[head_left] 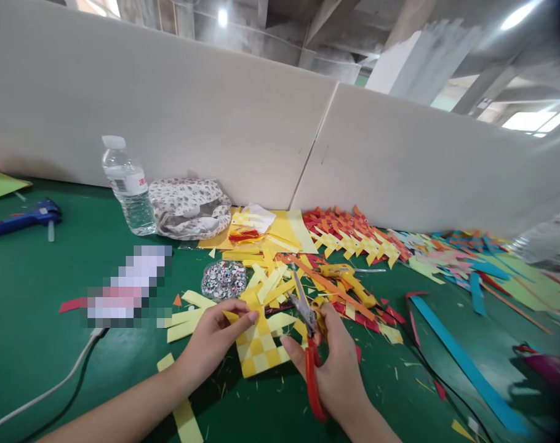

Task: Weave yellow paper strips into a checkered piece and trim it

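Observation:
My left hand (222, 332) pinches a woven piece of yellow and pale-yellow paper strips (260, 352) between thumb and fingers, near its upper left corner. In my right hand (338, 363) is a pair of scissors (313, 369) with red handles, its blades pointing up and away. My right thumb lies close to the right edge of the woven paper; whether it touches I cannot tell. Loose yellow paper strips (274, 284) are heaped just beyond both hands. A clear bag of googly eyes (223, 279) lies beyond my left hand.
A yellow glue gun (356, 288) lies among the scraps, its black cord running right. On the left are a water bottle (130, 187), a pixelated object with a cable (127, 286) and a blue glue gun (28, 218). Woven red pieces (338, 227) line the white partition (192, 104).

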Available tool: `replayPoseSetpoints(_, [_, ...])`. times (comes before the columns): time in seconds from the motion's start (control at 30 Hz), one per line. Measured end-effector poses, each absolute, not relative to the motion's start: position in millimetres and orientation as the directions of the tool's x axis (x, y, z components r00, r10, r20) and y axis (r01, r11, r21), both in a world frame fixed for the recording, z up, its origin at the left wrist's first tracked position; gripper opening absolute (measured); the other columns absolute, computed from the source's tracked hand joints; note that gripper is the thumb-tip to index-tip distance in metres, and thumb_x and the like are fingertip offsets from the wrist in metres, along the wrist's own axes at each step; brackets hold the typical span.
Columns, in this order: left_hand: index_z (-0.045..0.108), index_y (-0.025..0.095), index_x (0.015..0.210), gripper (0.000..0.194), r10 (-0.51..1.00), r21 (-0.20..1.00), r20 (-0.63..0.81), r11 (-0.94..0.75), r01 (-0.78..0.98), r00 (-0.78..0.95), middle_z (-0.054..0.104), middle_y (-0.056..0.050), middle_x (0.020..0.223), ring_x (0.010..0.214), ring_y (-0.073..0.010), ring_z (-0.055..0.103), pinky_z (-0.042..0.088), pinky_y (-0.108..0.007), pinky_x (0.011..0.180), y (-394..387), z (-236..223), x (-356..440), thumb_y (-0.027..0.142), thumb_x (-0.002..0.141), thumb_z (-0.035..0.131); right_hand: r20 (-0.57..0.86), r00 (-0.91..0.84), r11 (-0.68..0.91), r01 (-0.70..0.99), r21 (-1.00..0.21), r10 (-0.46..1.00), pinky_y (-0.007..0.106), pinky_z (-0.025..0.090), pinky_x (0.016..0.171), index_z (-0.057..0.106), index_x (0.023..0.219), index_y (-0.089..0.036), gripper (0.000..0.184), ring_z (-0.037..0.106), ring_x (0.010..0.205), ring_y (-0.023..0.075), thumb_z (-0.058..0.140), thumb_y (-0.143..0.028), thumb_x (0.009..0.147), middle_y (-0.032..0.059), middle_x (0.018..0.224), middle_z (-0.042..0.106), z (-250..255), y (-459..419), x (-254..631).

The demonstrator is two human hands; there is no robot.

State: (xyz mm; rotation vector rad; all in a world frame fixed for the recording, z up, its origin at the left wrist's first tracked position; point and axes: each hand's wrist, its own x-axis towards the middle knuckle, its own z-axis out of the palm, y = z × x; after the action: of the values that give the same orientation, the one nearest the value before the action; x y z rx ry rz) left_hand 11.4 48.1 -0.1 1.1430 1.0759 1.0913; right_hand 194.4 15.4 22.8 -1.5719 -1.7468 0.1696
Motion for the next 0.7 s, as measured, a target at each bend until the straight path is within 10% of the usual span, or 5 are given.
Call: replayPoseSetpoints(0.7, [0.064,0.019,0.068,0.018,0.987,0.99,-0.075,0.091,-0.106,0.143,0.062,0.001,0.067,0.066,-0.0142,0.056,0.042,-0.022,0.062,52,-1,9,0.036,0.071,0.065,0.265,-0.183,0.237,0.953,-0.191,0.947,0.027,0.038,0.051,0.045,0.086,-0.019,0.034,0.056,0.065,0.0204,0.058,-0.046,0.07,0.0029,0.076,0.054,12,21,199])
